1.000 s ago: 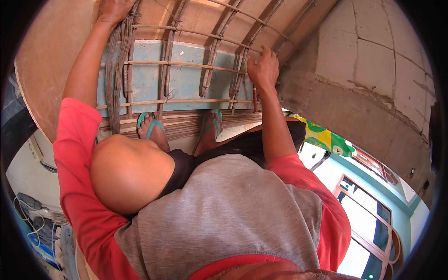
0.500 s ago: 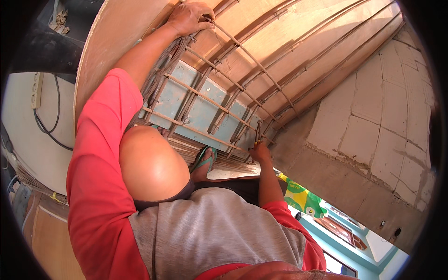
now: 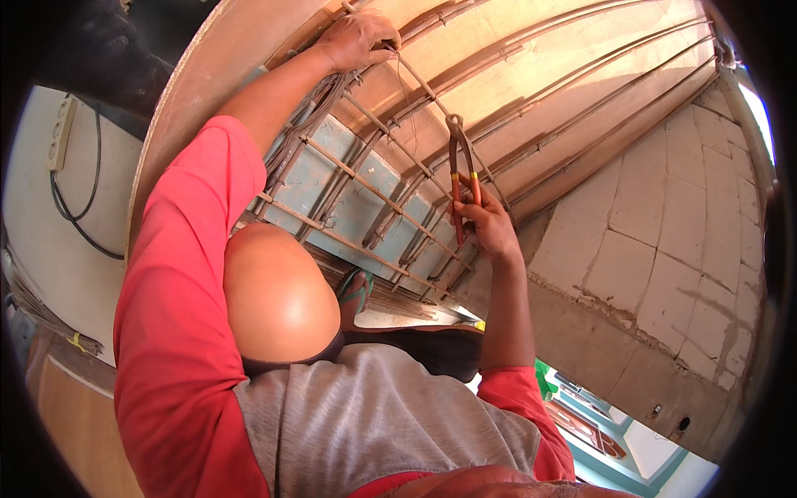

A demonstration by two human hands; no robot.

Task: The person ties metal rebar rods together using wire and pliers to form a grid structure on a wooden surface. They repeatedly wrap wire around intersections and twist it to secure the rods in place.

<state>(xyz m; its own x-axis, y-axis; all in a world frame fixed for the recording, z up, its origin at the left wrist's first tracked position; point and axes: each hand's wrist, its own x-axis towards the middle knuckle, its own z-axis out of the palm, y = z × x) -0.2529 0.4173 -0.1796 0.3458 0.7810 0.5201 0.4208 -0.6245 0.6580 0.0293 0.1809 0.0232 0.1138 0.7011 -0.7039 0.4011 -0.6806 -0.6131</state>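
My right hand [image 3: 490,226] is closed round the red-orange handles of a pair of end-cutting pincers [image 3: 461,158]. The tool's dark head points up in front of the rebar grid [image 3: 378,123], its jaws close to a long rod. At the upper left my left hand [image 3: 357,41] is pinched at the end of that rod, with thin tie wire [image 3: 404,87] trailing from its fingertips. Beneath that wrist a bundle of loose wire [image 3: 314,104] hangs over the grid.
Plywood panels [image 3: 573,66] form the curved wall behind the bars. A block wall [image 3: 647,224] rises at the right. On the left are a plywood edge [image 3: 158,137] and a power strip [image 3: 60,137] with a black cable. My bent knee [image 3: 282,295] is close to the grid.
My right hand has risen from the grid's lower right corner, bringing the pincers up toward the left hand. My left hand stays at the rod's end; the view has shifted slightly.
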